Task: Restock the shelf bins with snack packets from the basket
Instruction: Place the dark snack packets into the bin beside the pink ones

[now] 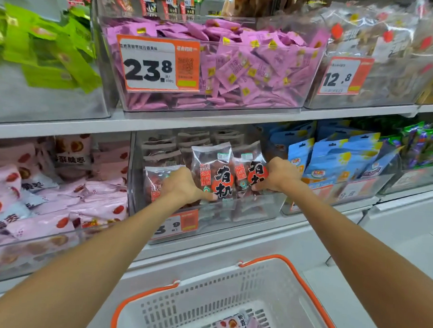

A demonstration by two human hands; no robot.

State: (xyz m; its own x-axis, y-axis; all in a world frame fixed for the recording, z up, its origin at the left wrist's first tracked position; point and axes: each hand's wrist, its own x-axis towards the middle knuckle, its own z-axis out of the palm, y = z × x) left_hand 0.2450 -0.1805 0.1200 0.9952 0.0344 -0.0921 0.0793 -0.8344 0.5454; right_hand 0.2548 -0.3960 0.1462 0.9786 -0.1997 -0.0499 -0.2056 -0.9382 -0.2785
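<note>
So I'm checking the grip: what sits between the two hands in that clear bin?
In the head view, two upright red-date packets stand side by side between the left hand and right hand.

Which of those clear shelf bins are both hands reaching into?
The lower-shelf middle bin of dark red packets. Left hand and right hand are inside it; neighbouring bins hold pink or blue packs.

Both your bare arms reach forward and up, stretched nearly straight and converging slightly toward the middle. Your left hand (183, 184) is seen from the back, knuckles up, fingers curled down and out of view, thumb pointing right. Your right hand (279, 174) sits a little higher, wrist bent, fingers curled inward in a grip, thumb tucked low on the left.
</note>
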